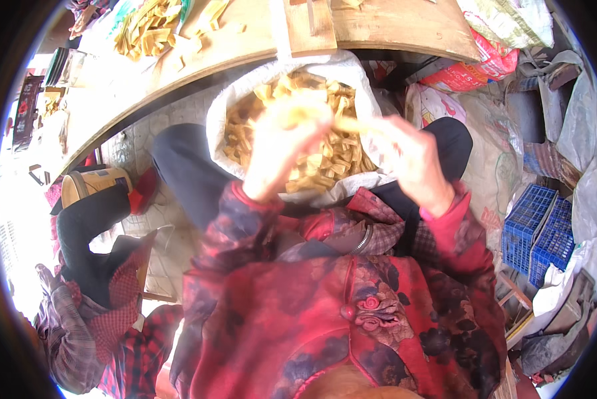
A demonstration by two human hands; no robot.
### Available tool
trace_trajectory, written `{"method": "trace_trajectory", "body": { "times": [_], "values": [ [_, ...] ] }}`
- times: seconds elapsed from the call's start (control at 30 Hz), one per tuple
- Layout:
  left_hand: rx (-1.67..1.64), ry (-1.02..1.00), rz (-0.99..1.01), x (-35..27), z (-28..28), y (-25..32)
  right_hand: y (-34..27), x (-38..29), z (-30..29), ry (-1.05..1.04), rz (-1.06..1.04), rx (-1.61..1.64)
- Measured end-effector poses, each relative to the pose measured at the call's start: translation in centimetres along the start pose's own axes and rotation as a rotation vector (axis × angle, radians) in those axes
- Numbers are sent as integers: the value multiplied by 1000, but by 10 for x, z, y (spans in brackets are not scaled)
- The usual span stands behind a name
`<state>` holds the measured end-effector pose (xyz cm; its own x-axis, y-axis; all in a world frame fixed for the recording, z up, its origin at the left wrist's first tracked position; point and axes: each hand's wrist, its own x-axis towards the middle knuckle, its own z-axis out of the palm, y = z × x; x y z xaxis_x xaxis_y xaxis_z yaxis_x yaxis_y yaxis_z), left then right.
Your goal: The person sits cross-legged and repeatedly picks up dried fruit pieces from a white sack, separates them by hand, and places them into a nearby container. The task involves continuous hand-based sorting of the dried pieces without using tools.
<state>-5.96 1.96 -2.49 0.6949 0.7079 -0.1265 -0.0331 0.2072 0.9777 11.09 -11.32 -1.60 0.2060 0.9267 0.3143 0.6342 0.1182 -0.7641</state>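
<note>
A white woven sack (217, 119) stands open between my knees, filled with many folded yellowish-brown strips (313, 172), perhaps dried leaf or tofu skin. Over its middle my left hand (296, 132) is blurred by motion and bright light, with a pale yellow strip (303, 110) at its fingers. To the right, my right hand (403, 149) has its fingers around the end of a yellow strip (350, 124) that stretches between the two hands. A wooden board with a metal blade-like piece (312, 25) lies on the wooden table beyond the sack.
The curved wooden table edge (178, 82) crosses ahead, with a pile of strips (151, 30) at its left. Blue plastic crates (528, 224) stand at right beside plastic sheeting. A co-worker in a plaid sleeve (74, 339) sits at left near a yellowish bucket (96, 184).
</note>
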Motion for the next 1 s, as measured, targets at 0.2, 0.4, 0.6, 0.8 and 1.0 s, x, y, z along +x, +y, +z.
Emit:
{"method": "trace_trajectory", "body": {
  "times": [0.2,0.4,0.6,0.8,1.0],
  "values": [
    [39,85,364,69,-13,71,-22,121,-38,201,-439,-368],
    [-72,192,313,136,-42,37,20,166,-13,182,-404,-341],
    [-12,228,414,126,-55,12,72,140,-9,194,-444,-436],
    [522,146,410,50,-21,14,1,81,0,198,99,103],
    [854,293,597,10,-6,-10,-12,9,29,351,48,225]
  ]
}}
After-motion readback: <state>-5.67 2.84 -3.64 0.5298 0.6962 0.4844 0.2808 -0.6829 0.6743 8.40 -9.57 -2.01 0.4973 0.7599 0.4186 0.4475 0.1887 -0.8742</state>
